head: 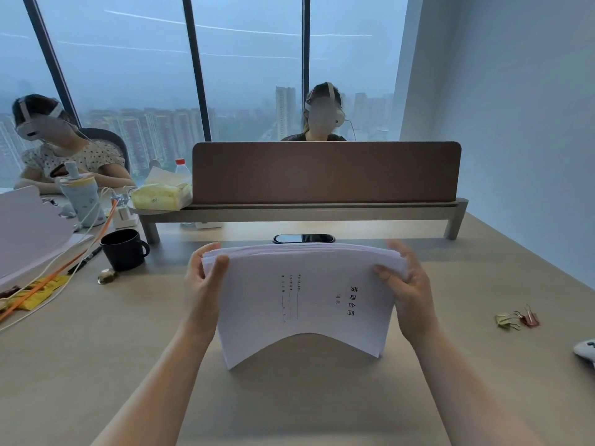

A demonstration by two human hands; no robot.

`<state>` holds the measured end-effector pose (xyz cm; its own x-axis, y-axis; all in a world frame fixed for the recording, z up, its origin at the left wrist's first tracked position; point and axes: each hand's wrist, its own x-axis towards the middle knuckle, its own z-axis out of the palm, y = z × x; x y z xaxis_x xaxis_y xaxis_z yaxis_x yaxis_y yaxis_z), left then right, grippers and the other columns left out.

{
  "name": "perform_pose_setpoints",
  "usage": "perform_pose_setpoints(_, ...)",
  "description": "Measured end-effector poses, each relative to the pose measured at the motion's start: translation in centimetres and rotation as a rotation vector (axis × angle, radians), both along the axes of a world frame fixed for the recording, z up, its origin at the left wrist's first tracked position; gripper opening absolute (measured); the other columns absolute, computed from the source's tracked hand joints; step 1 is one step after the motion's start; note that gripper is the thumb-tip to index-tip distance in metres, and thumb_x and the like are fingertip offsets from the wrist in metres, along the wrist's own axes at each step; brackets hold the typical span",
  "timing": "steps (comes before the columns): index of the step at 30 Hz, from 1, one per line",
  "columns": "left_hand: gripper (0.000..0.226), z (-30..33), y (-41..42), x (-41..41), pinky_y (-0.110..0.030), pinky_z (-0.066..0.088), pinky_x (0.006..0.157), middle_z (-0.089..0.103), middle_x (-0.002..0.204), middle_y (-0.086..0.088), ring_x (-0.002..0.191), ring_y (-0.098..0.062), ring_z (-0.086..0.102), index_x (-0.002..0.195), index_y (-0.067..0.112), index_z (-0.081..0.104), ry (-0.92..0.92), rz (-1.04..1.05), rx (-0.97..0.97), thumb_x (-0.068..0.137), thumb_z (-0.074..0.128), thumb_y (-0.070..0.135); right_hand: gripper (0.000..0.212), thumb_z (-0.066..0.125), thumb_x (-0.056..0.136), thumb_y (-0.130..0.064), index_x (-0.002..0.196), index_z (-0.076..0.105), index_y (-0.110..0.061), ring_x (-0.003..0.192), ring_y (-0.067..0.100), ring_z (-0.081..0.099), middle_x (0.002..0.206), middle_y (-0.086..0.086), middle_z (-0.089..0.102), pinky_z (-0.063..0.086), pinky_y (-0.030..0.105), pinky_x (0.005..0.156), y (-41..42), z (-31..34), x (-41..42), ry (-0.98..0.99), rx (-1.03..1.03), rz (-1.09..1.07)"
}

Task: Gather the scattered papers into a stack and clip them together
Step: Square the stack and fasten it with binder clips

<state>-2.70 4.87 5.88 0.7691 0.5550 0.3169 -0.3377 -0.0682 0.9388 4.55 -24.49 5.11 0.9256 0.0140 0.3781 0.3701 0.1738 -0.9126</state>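
Note:
A thick stack of white papers (pixel 302 297) with printed text on the top sheet is held above the beige desk (pixel 128 349), its near edge sagging and curved. My left hand (pixel 201 278) grips the stack's left side, thumb on top. My right hand (pixel 409 284) grips its right side, thumb on top. Two binder clips, a yellow-green one (pixel 507 320) and a pink one (pixel 529 318), lie on the desk to the right, apart from both hands.
A black mug (pixel 124 249), a pen (pixel 85 259), cables and another paper pile (pixel 29 233) sit at the left. A brown divider (pixel 325 172) on a shelf stands behind, with a black oval device (pixel 304 238) under it. Two people sit beyond. A white object (pixel 586 350) lies at the right edge.

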Motion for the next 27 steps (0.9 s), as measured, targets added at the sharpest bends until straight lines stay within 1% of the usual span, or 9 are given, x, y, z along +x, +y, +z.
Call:
perform_pose_setpoints(2,0.065,-0.9,0.0,0.0,-0.025,0.054,0.065,0.066,0.098,-0.003,0.080,-0.010,0.064,0.117,0.012,0.057,0.030,-0.055,-0.026,0.062,0.077,0.043,0.015,0.063,0.088,0.004,0.097,0.069,-0.007,0.075,0.015,0.064,0.083,0.001,0.070,0.048,0.034,0.069,0.1,-0.7,0.2,0.098,0.023,0.071)
perform_pose_setpoints(5,0.029,-1.5,-0.6,-0.1,-0.025,0.054,0.060,0.069,0.086,-0.004,0.076,-0.019,0.063,0.097,0.013,0.065,0.104,-0.050,-0.040,0.074,0.078,0.003,0.008,0.068,0.084,0.000,0.092,0.069,0.000,0.073,0.021,0.065,0.083,0.008,0.070,0.052,0.036,0.066,0.8,-1.4,-0.1,0.190,0.064,0.139)
perform_pose_setpoints(8,0.017,-1.6,-0.6,0.1,-0.030,0.052,0.064,0.069,0.080,-0.005,0.076,-0.026,0.062,0.082,0.013,0.068,0.129,-0.020,-0.068,0.081,0.070,-0.004,0.011,0.060,0.089,0.005,0.085,0.068,-0.003,0.065,0.017,0.063,0.075,0.003,0.068,0.052,0.030,0.058,1.7,-1.3,-0.4,0.176,0.069,0.079)
perform_pose_setpoints(11,0.019,-0.6,-0.3,0.2,-0.026,0.053,0.057,0.071,0.072,0.003,0.067,-0.017,0.064,0.080,0.014,0.069,0.072,-0.021,-0.066,0.080,0.069,-0.005,0.015,0.059,0.089,0.006,0.081,0.066,-0.004,0.062,0.016,0.060,0.072,0.002,0.065,0.050,0.028,0.055,2.2,-0.6,-0.8,0.124,0.087,0.034)
perform_pose_setpoints(14,0.019,0.7,0.2,-0.1,-0.019,0.053,0.054,0.071,0.068,0.009,0.060,-0.005,0.065,0.082,0.014,0.068,0.009,-0.025,-0.054,0.080,0.070,-0.004,0.011,0.061,0.088,0.004,0.081,0.066,-0.003,0.064,0.016,0.059,0.074,0.004,0.064,0.050,0.029,0.056,2.0,0.3,-0.8,0.079,0.077,0.036)
perform_pose_setpoints(16,0.017,0.6,0.7,-0.4,-0.017,0.053,0.055,0.072,0.072,0.009,0.062,-0.002,0.065,0.088,0.014,0.068,0.000,-0.032,-0.044,0.079,0.074,0.001,0.005,0.068,0.082,-0.007,0.086,0.069,-0.005,0.071,0.018,0.063,0.078,0.004,0.068,0.052,0.034,0.062,1.8,0.3,-0.8,0.054,-0.004,0.057)
perform_pose_setpoints(19,0.025,0.0,1.2,-0.9,-0.016,0.052,0.057,0.073,0.075,0.009,0.066,-0.002,0.065,0.093,0.014,0.067,0.000,-0.061,-0.045,0.071,0.080,0.015,0.027,0.068,0.075,-0.016,0.102,0.066,-0.011,0.077,0.013,0.061,0.088,-0.001,0.067,0.050,0.032,0.066,1.5,-0.2,-0.8,-0.006,-0.113,-0.045)
perform_pose_setpoints(23,0.034,0.2,0.9,-0.4,-0.022,0.048,0.060,0.065,0.084,0.005,0.071,-0.009,0.059,0.098,0.021,0.062,-0.003,0.064,-0.071,0.070,0.072,0.038,0.053,0.066,0.084,0.003,0.125,0.053,-0.028,0.086,0.004,0.061,0.104,-0.006,0.066,0.050,0.018,0.074,2.0,1.1,-1.4,-0.246,-0.218,-0.229)
perform_pose_setpoints(27,0.030,1.3,0.3,0.5,-0.030,0.045,0.070,0.062,0.091,0.005,0.082,-0.013,0.056,0.095,0.030,0.064,0.016,0.188,-0.037,0.075,0.071,0.051,0.038,0.064,0.084,0.009,0.113,0.069,-0.014,0.107,0.005,0.060,0.112,-0.002,0.065,0.047,0.015,0.092,2.5,1.9,-1.4,-0.496,-0.407,-0.312)
